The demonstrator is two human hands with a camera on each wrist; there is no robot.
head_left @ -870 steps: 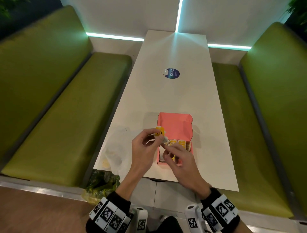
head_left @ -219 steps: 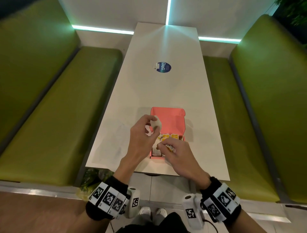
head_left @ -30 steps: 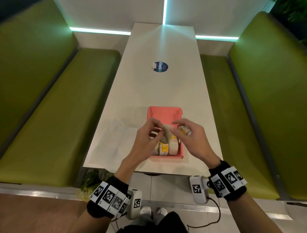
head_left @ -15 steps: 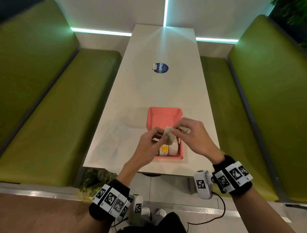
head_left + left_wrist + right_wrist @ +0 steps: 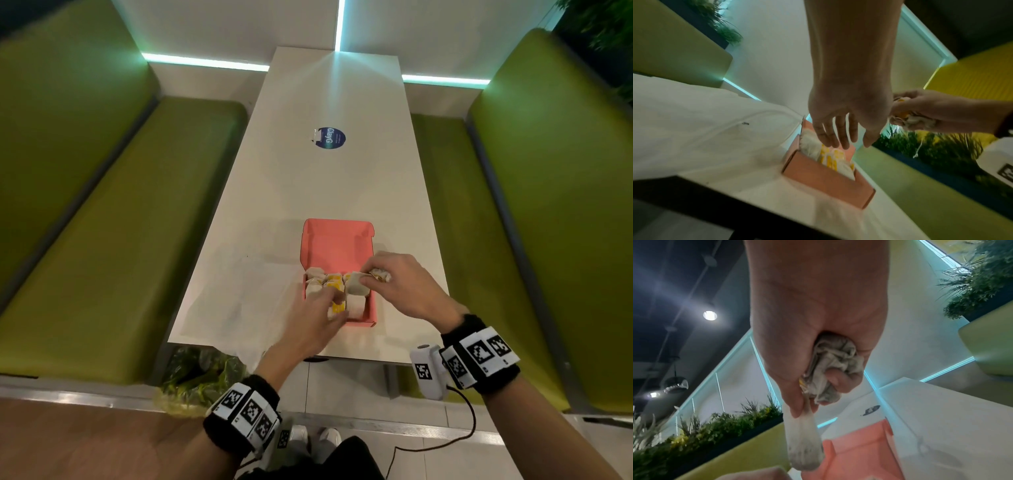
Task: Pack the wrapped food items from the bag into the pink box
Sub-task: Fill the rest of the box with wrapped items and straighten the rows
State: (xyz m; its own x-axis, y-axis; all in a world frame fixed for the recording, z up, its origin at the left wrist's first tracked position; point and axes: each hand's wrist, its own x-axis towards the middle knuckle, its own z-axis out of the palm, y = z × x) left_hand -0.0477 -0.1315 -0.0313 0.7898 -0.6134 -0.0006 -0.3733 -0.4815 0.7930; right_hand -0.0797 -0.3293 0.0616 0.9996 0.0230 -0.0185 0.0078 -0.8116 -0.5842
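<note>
Pink box (image 5: pixel 337 246) near-half packed with wrapped items (image 5: pixel 327 286); right column seemingly gapped.

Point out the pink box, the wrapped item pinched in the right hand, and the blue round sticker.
pink box (image 5: pixel 337 245), head view, inside of the open lid.
wrapped item (image 5: pixel 357 284), head view, middle of its pale wrapper.
blue round sticker (image 5: pixel 330 137), head view, centre of the disc.

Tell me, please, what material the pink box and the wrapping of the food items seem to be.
Pink box: probably thin matte cardboard, judging by its folded flaps and sharp creases.
Wrapped item pinched in the right hand: seemingly thin white paper, since it crumples and wrinkles.
</note>
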